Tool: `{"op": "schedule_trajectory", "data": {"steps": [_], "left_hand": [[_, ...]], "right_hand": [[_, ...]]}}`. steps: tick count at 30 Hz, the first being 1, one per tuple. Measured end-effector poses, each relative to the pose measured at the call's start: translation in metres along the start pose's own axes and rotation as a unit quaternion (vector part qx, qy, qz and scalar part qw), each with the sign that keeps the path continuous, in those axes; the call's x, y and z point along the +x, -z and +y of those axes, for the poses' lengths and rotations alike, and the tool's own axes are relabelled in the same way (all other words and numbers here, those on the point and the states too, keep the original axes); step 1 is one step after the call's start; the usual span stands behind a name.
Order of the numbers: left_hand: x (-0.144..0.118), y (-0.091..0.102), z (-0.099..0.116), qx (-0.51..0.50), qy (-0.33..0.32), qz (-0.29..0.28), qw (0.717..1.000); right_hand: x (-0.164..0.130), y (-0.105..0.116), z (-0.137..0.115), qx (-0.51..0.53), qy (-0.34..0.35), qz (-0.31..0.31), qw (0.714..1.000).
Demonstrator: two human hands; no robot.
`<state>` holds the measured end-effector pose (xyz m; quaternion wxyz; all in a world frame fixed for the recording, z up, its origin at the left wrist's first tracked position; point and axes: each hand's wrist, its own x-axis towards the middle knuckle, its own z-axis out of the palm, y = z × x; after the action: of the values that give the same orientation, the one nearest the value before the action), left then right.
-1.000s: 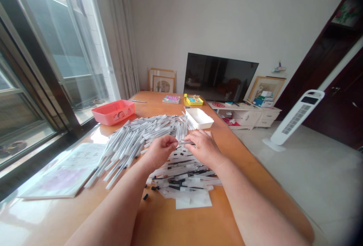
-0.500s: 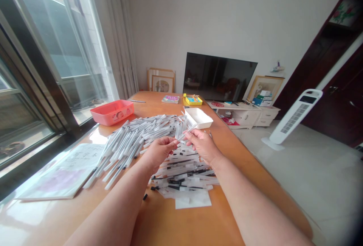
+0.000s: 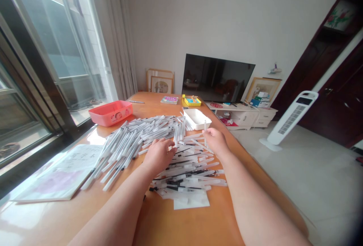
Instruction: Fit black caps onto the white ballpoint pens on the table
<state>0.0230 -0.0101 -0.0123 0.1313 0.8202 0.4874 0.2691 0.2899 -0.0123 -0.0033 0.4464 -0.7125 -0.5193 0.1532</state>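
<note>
Right hand [image 3: 216, 142] pinches a pen [image 3: 205, 126] upright near the counter's [image 3: 221, 227] right edge, likely clearing the pile [image 3: 193, 172]; left hand [image 3: 159, 156] above pile, fingers parted, apparently empty.

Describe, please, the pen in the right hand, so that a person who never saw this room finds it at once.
On the wooden table, look for the white rectangular tray near the right edge. Just in front of it, the right hand pinches the pen. This one appears nearly upright, whereas the other pens lie heaped.
</note>
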Motion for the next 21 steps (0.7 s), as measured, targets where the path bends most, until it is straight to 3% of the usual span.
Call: {"op": "schedule_trajectory", "data": {"steps": [4, 8, 15, 21], "left_hand": [[-0.004, -0.001, 0.003, 0.068, -0.038, -0.029, 0.997], [-0.007, -0.002, 0.010, 0.069, -0.048, -0.066, 0.994], [-0.012, -0.006, 0.027, 0.083, -0.076, -0.069, 0.991], [-0.014, -0.009, 0.036, 0.066, -0.085, -0.080, 0.991]], "right_hand": [[0.001, 0.003, 0.000, -0.154, -0.027, -0.084, 0.984], [-0.001, 0.004, -0.006, -0.216, -0.039, -0.121, 0.968], [-0.003, 0.002, -0.007, -0.261, -0.022, -0.132, 0.956], [-0.012, 0.001, -0.016, -0.226, 0.032, -0.076, 0.971]]}}
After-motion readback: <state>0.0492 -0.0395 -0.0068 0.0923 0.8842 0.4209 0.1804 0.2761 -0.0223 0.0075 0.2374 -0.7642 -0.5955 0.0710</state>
